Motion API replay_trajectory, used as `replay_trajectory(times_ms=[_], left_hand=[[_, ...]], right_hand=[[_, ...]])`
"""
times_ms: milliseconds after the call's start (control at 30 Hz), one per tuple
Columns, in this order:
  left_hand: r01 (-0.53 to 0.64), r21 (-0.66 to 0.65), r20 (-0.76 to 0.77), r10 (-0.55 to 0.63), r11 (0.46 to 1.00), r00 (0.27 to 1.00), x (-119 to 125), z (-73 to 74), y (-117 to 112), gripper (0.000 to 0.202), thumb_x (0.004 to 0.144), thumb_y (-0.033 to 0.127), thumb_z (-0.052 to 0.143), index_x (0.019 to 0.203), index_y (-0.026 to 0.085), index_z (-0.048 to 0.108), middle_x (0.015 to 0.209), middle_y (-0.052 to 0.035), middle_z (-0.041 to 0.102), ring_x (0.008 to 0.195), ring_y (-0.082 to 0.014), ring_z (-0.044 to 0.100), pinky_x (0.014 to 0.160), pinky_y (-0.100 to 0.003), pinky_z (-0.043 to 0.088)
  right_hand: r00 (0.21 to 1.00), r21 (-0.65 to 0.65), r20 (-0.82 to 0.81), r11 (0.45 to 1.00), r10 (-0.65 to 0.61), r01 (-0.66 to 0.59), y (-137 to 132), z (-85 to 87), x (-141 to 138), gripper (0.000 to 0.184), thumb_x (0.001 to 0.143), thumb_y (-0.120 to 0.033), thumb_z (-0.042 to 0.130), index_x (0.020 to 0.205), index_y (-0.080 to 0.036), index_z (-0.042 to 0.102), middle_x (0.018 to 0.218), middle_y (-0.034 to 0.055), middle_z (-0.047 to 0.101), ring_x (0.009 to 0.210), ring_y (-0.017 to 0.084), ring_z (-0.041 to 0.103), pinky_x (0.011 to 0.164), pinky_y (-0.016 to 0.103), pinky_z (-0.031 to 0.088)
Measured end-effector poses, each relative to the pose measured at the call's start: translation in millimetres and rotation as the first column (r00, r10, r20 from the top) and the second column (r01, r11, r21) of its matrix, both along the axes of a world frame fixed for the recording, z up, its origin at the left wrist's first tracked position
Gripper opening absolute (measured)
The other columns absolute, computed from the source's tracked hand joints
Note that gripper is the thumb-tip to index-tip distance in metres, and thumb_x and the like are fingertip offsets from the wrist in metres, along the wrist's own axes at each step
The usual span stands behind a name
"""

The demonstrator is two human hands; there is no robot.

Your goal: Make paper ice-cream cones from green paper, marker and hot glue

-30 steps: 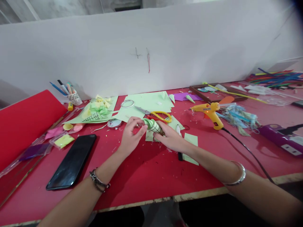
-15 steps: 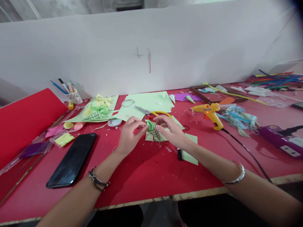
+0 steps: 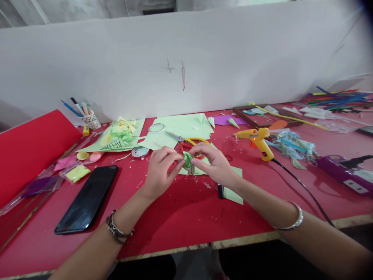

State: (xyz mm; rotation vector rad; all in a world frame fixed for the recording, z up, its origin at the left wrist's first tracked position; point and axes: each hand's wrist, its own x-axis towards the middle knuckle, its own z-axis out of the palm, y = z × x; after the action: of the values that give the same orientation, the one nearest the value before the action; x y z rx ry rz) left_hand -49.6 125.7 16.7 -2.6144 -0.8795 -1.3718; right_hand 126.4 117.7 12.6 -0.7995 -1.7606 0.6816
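Observation:
Between my hands is a small paper cone [image 3: 189, 160] with a black grid pattern and folded green paper at its mouth. My left hand [image 3: 161, 171] pinches the green paper from the left with thumb and forefinger. From the right, my right hand [image 3: 213, 165] grips the cone's rim with thumb and fingers. The cone's mouth tips toward me, so its point is hidden. Just behind it lie scissors [image 3: 198, 140] with yellow handles, a red-handled tool [image 3: 183, 146] partly covered by my right hand, and light green paper [image 3: 234, 194] on the right.
A yellow glue gun [image 3: 256, 139] with a cord rests on the right, near a purple power strip [image 3: 344, 175]. A black phone [image 3: 87, 200] lies left. Another gridded paper cone [image 3: 112, 144] sits on green sheets. A pen cup [image 3: 91, 119] stands at the back left.
The cone has tilted so that its mouth faces me more and its gridded side shows less. Both hands have shifted slightly with it.

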Motion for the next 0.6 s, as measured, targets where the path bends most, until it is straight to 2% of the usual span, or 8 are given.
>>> replay_trajectory(times_ms=[300,600], left_hand=[[0.064,-0.089,0.033,-0.062,0.994,0.998,2.6,2.6,-4.1,0.006,0.08,0.013,0.05,0.081,0.019,0.052,0.079,-0.0006,0.052,0.077,-0.0114,0.049,0.068,-0.024,0.04],[0.107,-0.177,0.097,-0.09,0.978,0.991,3.3,1.6,-3.7,0.006,0.079,0.013,0.051,0.079,0.019,0.053,0.078,-0.0002,0.05,0.075,-0.0107,0.048,0.069,-0.024,0.041]], right_hand=[[0.998,-0.063,-0.036,0.997,0.05,-0.052,0.2,-0.3,0.0,0.008,0.078,-0.023,0.053,0.084,-0.019,0.055,0.081,0.0015,0.057,0.078,0.011,0.053,0.074,0.028,0.045],[0.997,-0.092,-0.065,0.995,0.037,-0.043,-0.6,-0.1,0.8,0.007,0.078,-0.019,0.05,0.082,-0.018,0.056,0.08,0.0013,0.057,0.077,0.011,0.054,0.073,0.027,0.045]])
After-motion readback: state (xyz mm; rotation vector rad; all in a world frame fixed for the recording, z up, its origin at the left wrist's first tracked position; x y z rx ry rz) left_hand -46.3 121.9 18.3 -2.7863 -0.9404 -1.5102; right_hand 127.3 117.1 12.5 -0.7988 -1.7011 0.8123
